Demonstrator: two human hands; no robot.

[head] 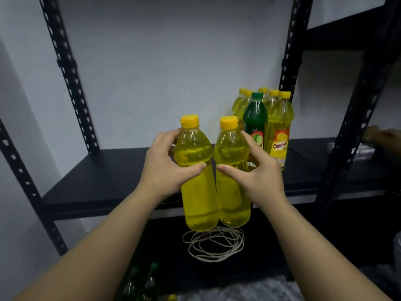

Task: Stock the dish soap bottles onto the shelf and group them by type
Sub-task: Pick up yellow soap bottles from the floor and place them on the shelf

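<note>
I hold two yellow dish soap bottles side by side in front of the black shelf (104, 181). My left hand (167, 168) grips the left yellow bottle (198, 196) around its shoulder. The right yellow bottle (233, 198) is in my right hand (258, 172). Both bottles have yellow caps and hang upright, their bases below the shelf's front edge. At the shelf's back right stands a group of several yellow bottles (278, 131), with one green bottle (255, 120) in front of them.
Black perforated uprights (67, 70) frame the bay, and another shelf unit (355, 101) stands to the right. A coil of pale string (213, 244) lies on the lower level. More green-capped bottles (141, 283) sit at the bottom near the floor.
</note>
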